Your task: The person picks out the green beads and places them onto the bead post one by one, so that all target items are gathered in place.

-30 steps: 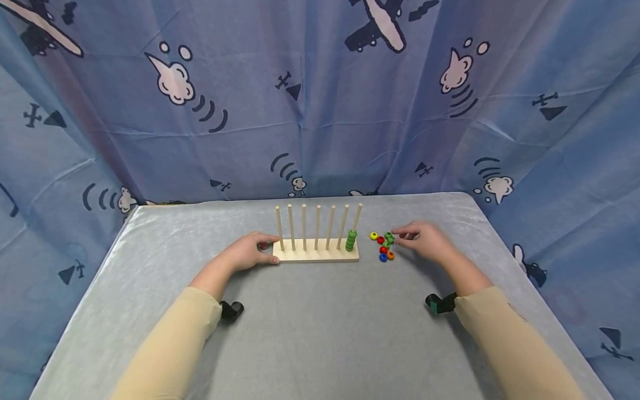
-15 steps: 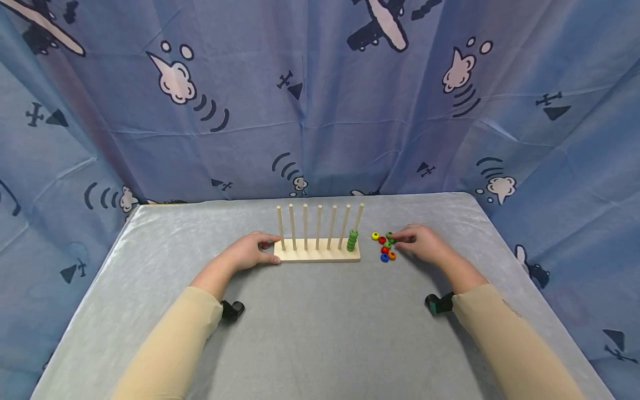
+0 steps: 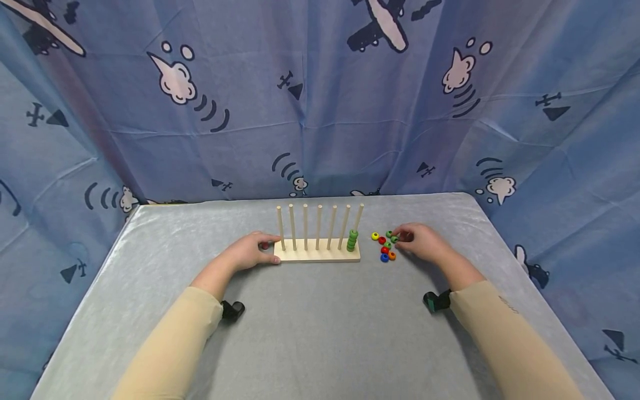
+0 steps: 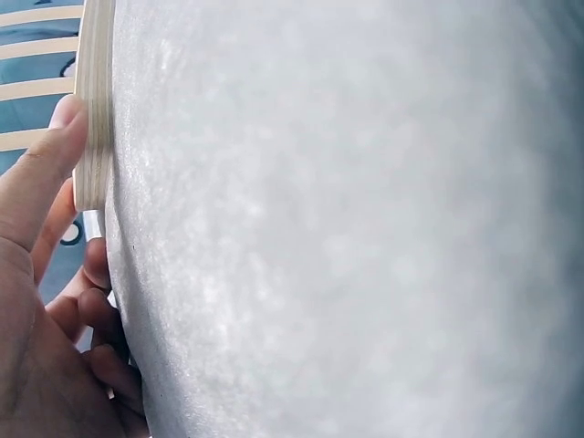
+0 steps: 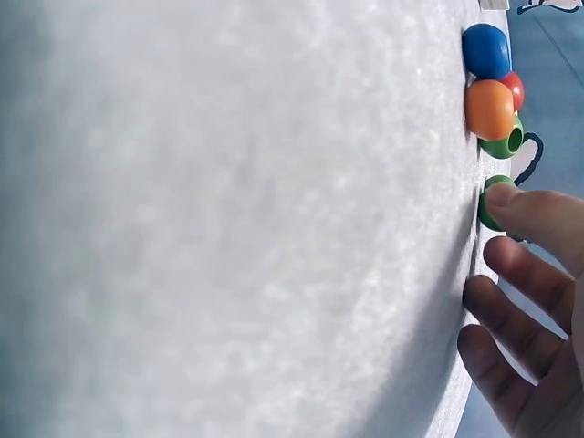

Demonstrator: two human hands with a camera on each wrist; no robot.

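Beside loose coloured beads (image 3: 384, 258), the right hand (image 3: 422, 243) pinches a round green bead (image 3: 395, 240) — likely light, hard, slippery, best held by its sides — while the left hand (image 3: 245, 251) grips a pale wooden peg rack (image 3: 317, 255).

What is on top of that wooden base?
Seven pegs stand on the wooden base; stacked green beads ring the rightmost one, the other six are bare. The beads cover the wood beneath them, and the left hand hides bits of the left end.
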